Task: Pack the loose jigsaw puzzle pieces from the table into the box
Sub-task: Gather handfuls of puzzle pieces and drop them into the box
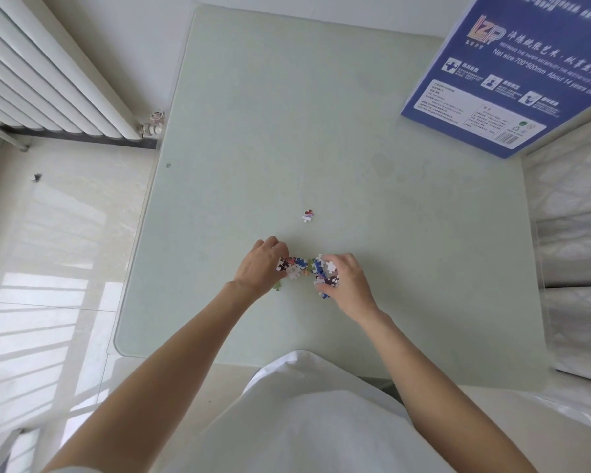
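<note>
Head view, looking down on a pale green glass-topped table [321, 131]. Both bare forearms reach in from 6 o'clock toward the table's middle.

Left hand [261, 264]: back of hand up, fingers curled together over the 9 o'clock side of a small heap of loose jigsaw pieces [296, 266]. Fingertips hidden under the hand and among the pieces; I cannot tell whether any piece is actually pinched. One greenish piece [277, 286] lies just beside the hand's heel, at about 5 o'clock from the knuckles.

Right hand [347, 279]: fingers bent inward and closed around a clump of multicoloured pieces [325, 275] at the 3 o'clock side of the heap. Several pieces sit against the fingers and the thumb side; one white piece rests on top of the fingers. Grip looks like a cupped hold rather than a flat press.

Both hands are near each other, with a narrow strip of pieces showing between them.

One stray piece [307, 216] lies alone on the glass at 12 o'clock from the heap, apart from both hands.

Blue puzzle box [512, 73] sits at the table's 1 to 2 o'clock corner, printed side up, well apart from the hands; part of it runs out of frame. Whether it is open, I cannot tell.

Off the table: white radiator [41, 73] at 10 o'clock, tiled floor [48, 268] at 9 o'clock, white garment [314, 414] at 6 o'clock.
</note>
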Motion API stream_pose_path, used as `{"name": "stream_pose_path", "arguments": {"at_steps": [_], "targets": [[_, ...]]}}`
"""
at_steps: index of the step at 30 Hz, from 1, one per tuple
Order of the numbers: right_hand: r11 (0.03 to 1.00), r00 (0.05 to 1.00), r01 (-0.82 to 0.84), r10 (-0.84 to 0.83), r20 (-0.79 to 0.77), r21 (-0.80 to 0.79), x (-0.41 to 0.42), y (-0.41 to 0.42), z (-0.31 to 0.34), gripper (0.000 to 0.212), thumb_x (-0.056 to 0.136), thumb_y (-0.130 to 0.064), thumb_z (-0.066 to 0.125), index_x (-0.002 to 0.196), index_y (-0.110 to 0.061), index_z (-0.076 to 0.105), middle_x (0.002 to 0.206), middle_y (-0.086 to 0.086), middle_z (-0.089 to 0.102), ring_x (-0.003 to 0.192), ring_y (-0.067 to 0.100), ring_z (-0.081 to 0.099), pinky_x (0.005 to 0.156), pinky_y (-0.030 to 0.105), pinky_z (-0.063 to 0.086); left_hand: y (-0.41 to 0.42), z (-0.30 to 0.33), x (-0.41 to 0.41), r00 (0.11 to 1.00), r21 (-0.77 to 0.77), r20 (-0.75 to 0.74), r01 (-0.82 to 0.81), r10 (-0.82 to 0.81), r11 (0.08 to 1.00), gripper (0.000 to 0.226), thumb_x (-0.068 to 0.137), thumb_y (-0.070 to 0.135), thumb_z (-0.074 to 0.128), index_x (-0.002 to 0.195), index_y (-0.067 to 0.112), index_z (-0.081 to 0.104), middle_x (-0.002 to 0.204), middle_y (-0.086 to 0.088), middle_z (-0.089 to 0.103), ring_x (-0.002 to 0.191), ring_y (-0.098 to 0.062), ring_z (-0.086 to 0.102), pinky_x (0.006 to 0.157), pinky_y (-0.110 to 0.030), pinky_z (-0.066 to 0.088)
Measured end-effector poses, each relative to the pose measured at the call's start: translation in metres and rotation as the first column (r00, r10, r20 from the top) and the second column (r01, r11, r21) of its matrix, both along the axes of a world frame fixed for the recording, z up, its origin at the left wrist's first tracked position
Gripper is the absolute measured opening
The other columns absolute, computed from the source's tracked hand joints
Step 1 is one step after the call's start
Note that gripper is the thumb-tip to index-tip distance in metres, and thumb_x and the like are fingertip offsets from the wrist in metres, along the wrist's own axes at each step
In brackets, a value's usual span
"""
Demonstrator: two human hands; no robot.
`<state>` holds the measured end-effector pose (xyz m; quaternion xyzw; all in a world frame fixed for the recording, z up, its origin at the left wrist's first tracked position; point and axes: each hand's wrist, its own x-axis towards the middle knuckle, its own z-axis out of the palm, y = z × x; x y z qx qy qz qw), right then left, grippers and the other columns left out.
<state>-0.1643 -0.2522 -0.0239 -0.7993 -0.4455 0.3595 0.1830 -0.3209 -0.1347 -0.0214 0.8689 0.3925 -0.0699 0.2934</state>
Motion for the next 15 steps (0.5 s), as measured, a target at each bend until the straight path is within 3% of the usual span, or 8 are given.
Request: {"name": "stream_pose_path", "arguments": {"at_steps": [2, 5, 11, 15], "targets": [[0.999, 0.999, -0.039, 0.038, 0.037, 0.003, -0.009, 0.0, -0.003, 0.058, 0.073, -0.011, 0.074, 0.127, -0.013, 0.053, 0.116, 0.009, 0.046, 0.101, 0.025, 0.052, 0.083, 0.022, 0.036, -0.004, 0.0, 0.001, 1.0, -0.001, -0.003, -0.013, 0.013, 1.0, 0.029, 0.085, 0.018, 0.065, 0.112, 0.012, 0.056, 0.11, -0.006, 0.055, 0.098, -0.025, 0.051, 0.081, -0.027, 0.04], [0.998, 0.993, -0.063, 0.062, 0.098, 0.01, -0.015, 0.006, -0.003, 0.054, 0.074, -0.004, 0.071, 0.125, -0.009, 0.054, 0.115, 0.011, 0.047, 0.103, 0.029, 0.053, 0.087, 0.023, 0.037, -0.007, -0.001, 0.002, 1.0, -0.002, -0.014, -0.023, 0.023, 1.0, 0.032, 0.084, 0.015, 0.062, 0.114, 0.01, 0.053, 0.107, -0.008, 0.057, 0.096, -0.027, 0.053, 0.079, -0.028, 0.04], [0.99, 0.982, -0.132, 0.137, 0.128, -0.041, -0.019, 0.017, 0.0, 0.032, 0.076, -0.001, 0.064, 0.106, -0.011, 0.059, 0.102, 0.01, 0.053, 0.092, 0.026, 0.055, 0.067, 0.018, 0.028, -0.02, -0.003, 0.01, 0.999, -0.06, -0.03, -0.022, 0.02, 0.998, 0.032, 0.078, 0.016, 0.063, 0.108, 0.008, 0.055, 0.104, -0.01, 0.053, 0.099, -0.027, 0.05, 0.08, -0.027, 0.038], [0.992, 0.983, -0.123, 0.126, 0.13, -0.032, -0.02, 0.019, -0.002, 0.025, 0.077, -0.002, 0.065, 0.101, -0.009, 0.061, 0.102, 0.01, 0.051, 0.09, 0.027, 0.054, 0.07, 0.022, 0.033, -0.024, -0.002, 0.011, 1.0, -0.076, -0.013, -0.027, 0.026, 0.997, 0.033, 0.08, 0.012, 0.061, 0.111, 0.008, 0.054, 0.111, -0.011, 0.049, 0.103, -0.028, 0.047, 0.082, -0.028, 0.039]]}}
